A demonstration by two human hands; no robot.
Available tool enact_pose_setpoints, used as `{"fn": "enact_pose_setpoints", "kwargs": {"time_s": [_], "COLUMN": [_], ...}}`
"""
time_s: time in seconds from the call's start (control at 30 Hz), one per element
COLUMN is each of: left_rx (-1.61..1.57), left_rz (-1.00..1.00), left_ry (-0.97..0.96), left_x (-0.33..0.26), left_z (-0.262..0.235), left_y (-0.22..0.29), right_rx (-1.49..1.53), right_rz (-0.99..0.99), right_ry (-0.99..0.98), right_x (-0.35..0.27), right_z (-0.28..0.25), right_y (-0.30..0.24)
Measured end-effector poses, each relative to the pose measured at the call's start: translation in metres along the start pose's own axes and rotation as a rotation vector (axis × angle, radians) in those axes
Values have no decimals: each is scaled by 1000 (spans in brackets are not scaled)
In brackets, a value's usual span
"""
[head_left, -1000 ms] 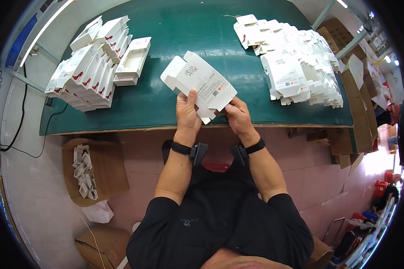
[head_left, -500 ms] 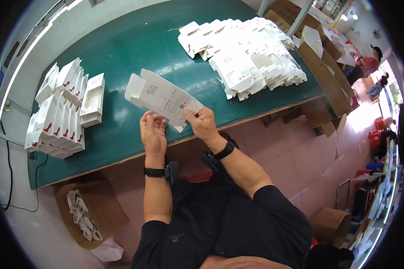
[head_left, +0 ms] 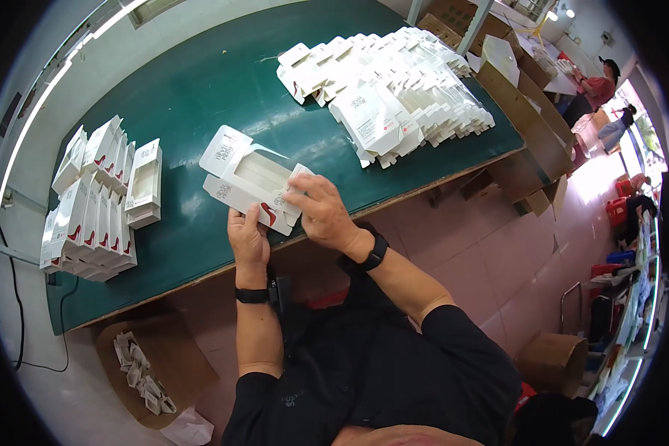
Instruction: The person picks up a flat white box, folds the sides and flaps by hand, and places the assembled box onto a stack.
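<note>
A white carton box with a window cut-out and a red shoe picture is held over the near edge of the table. Its far-left end flaps stick out. My left hand grips the box from below, thumb on the printed side. At the box's right end, my right hand has its fingers bent against the end flaps; its fingertips are partly hidden. To the left stand rows of erected white boxes, with another windowed box beside them. A large pile of flattened white boxes lies to the right.
The green table ends in a wooden edge close to me. Brown cartons stand off its right end. Below the left side, an open carton holds small white pieces. A cable hangs by the left wall. Other people are far right.
The box has opened from a flatter shape and turned, so its window and red shoe picture now show. My left hand has closed on its lower side; my right hand has shifted to its end.
</note>
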State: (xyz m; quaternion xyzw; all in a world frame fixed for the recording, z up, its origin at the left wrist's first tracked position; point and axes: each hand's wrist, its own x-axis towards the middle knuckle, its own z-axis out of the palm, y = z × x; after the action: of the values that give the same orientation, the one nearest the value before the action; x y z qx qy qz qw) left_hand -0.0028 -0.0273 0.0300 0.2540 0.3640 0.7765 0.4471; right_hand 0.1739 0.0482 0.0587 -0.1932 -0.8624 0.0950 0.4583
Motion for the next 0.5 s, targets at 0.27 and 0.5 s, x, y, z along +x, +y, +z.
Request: {"fn": "enact_pose_setpoints", "kwargs": {"time_s": [0.27,0.5], "left_rx": [-28,674], "left_rz": [12,108], "left_ry": [6,41], "left_x": [18,32], "left_z": [19,67], "left_y": [-18,-30], "right_rx": [487,396], "right_rz": [537,691], "right_ry": [246,385], "right_x": [-17,-23], "right_z": [-15,-37], "right_y": [26,59]}}
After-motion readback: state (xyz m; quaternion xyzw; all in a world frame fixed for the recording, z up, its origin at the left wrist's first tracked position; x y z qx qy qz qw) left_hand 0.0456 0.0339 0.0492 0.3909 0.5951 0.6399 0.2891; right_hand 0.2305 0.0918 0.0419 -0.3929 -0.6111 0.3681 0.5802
